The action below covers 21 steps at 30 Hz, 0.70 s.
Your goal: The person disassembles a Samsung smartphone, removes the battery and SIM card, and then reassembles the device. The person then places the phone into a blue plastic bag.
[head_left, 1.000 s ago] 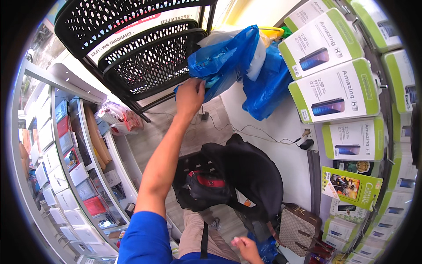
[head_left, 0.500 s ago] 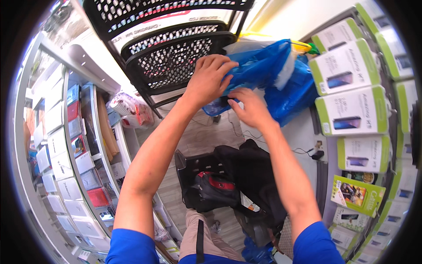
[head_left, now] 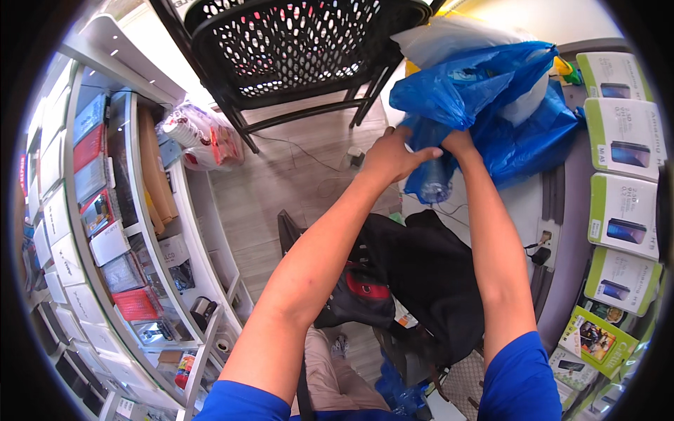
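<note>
A blue plastic bag [head_left: 484,70] bulges up in front of me, with a clear bottle-like shape [head_left: 437,188] hanging low inside its thin film. My left hand [head_left: 394,156] is at the bag's left side, its thumb laid across the film and its fingers curled partly behind it. My right hand [head_left: 458,142] reaches up at the bag's lower middle. Folds of blue plastic cover its fingers, so their grip is hidden. Behind the blue bag lies a whitish translucent bag [head_left: 449,38].
Black folding chairs [head_left: 295,59] stand ahead. A glass display case [head_left: 151,245] lines the left, with a bag of cups [head_left: 200,133] beside it. Boxed phone accessories [head_left: 625,210] fill the right-hand rack. Below my arms, black cloth [head_left: 428,274] and a black bag [head_left: 358,298] lie on a seat.
My view has shifted, and the chairs and bags sit differently in it. My left hand has moved lower along the bag; my right hand's fingers have gone out of sight behind the blue plastic.
</note>
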Each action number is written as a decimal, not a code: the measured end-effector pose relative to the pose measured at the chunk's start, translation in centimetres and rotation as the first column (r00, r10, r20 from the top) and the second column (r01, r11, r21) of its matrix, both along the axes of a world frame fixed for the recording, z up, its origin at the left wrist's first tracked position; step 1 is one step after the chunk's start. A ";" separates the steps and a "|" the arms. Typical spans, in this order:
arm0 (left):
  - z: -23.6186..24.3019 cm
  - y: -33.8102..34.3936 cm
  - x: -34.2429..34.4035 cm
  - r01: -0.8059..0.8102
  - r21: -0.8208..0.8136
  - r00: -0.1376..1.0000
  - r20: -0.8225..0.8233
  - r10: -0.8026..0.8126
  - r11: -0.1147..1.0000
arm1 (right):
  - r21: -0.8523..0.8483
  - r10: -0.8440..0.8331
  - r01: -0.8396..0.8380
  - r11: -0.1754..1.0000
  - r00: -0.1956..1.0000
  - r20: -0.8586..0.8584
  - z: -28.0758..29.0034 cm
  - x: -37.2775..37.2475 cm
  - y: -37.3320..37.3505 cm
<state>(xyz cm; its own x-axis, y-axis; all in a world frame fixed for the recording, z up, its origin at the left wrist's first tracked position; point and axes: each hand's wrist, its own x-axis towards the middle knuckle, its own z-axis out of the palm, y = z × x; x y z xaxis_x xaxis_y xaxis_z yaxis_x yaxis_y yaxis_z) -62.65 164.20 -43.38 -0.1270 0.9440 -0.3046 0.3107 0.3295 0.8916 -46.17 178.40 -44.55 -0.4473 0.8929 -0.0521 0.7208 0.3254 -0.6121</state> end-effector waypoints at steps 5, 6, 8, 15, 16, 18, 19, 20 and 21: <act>-0.3 -1.7 1.5 -0.007 0.226 0.994 -0.102 0.031 0.974 | -0.514 -0.071 0.106 0.851 0.994 0.086 -5.8 -0.6 1.8; -0.1 -1.8 1.2 -0.048 0.227 0.992 -0.099 0.072 0.973 | -0.559 -0.079 0.188 0.808 0.974 0.213 -6.1 -1.0 2.2; 0.5 -2.8 -0.1 -0.198 0.325 0.971 -0.067 0.231 0.925 | -0.548 0.199 0.067 0.834 0.890 0.411 -6.1 -2.3 2.4; 2.4 -5.9 -5.2 -0.314 0.209 0.945 -0.028 0.327 0.926 | -0.218 0.378 -0.325 0.920 0.596 0.709 -4.1 -4.4 -1.4; 2.5 -6.1 -5.4 -0.304 0.206 0.948 -0.029 0.317 0.930 | -0.230 0.388 -0.331 0.915 0.568 0.726 -3.7 -4.6 -2.0; 2.7 -6.3 -5.5 -0.298 0.184 0.952 -0.011 0.305 0.937 | -0.267 0.357 -0.249 0.931 0.777 0.518 -2.3 -4.8 -3.1; 2.8 -6.4 -5.4 -0.297 0.173 0.954 0.001 0.301 0.939 | -0.276 0.331 -0.244 0.930 0.882 0.335 -1.4 -5.1 -3.6; 2.8 -6.4 -5.3 -0.306 0.179 0.951 0.018 0.308 0.935 | -0.321 0.260 -0.185 0.929 0.943 0.208 -0.3 -5.4 -4.1; 2.9 -6.4 -5.2 -0.312 0.186 0.950 0.034 0.311 0.932 | -0.359 0.321 -0.263 0.896 0.940 0.113 0.9 -5.7 -4.7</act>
